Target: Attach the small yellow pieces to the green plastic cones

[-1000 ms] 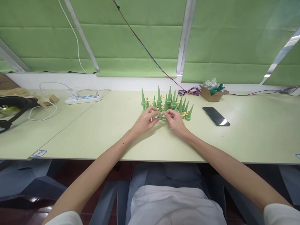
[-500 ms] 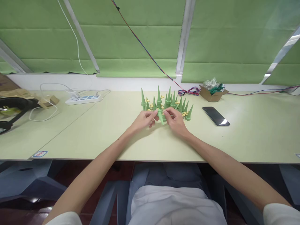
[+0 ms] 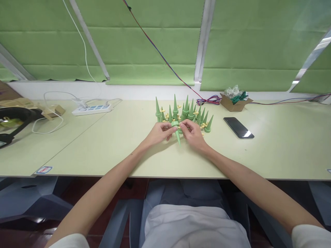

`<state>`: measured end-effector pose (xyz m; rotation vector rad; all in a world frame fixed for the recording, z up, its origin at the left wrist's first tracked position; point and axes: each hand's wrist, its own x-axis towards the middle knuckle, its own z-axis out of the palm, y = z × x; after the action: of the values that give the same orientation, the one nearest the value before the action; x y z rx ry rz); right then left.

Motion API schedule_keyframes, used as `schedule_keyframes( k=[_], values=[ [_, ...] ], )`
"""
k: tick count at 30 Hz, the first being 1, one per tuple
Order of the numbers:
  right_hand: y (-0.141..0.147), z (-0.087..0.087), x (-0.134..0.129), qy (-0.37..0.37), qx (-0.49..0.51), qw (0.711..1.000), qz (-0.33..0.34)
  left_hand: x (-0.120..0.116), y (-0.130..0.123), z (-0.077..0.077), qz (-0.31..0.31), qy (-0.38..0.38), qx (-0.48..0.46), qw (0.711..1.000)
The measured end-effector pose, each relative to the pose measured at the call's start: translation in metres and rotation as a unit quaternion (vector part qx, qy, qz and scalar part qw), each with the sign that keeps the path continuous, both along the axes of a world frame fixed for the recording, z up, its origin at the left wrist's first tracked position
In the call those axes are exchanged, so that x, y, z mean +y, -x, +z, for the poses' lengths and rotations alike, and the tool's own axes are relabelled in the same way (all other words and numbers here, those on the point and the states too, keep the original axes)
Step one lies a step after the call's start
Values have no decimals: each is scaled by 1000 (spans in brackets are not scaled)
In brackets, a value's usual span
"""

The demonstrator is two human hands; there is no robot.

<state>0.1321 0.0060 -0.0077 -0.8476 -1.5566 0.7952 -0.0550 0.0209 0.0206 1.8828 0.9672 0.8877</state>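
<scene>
My left hand [image 3: 161, 132] is closed on a green plastic cone [image 3: 177, 137]. Its ringed base faces the back of the table and its tip points down toward me. The fingers of my right hand [image 3: 192, 133] are pinched together at the right side of that base. A bit of yellow shows by these fingertips, but what they hold is too small to make out. Just behind both hands stand several similar green cones [image 3: 175, 106], mostly upright, with small yellow pieces [image 3: 196, 113] among them. My hands hide part of this group.
A black phone [image 3: 238, 127] lies right of the cones. Behind it is a small cardboard box [image 3: 233, 106] with clear wrap and green material, beside a coiled red-blue cable [image 3: 209, 100]. A white power strip [image 3: 92, 109] and a black-framed object [image 3: 22, 117] are on the left.
The held cone has turned so that its tip reaches further toward me and more of its length shows. Both hands stay in nearly the same place, with the fingers slightly shifted.
</scene>
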Motion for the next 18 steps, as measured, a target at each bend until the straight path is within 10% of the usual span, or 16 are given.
schedule_keyframes(
  k=[18],
  values=[
    [3,1,3,142,121,979,83,13,3,-20,6,-372,36,927]
  ],
)
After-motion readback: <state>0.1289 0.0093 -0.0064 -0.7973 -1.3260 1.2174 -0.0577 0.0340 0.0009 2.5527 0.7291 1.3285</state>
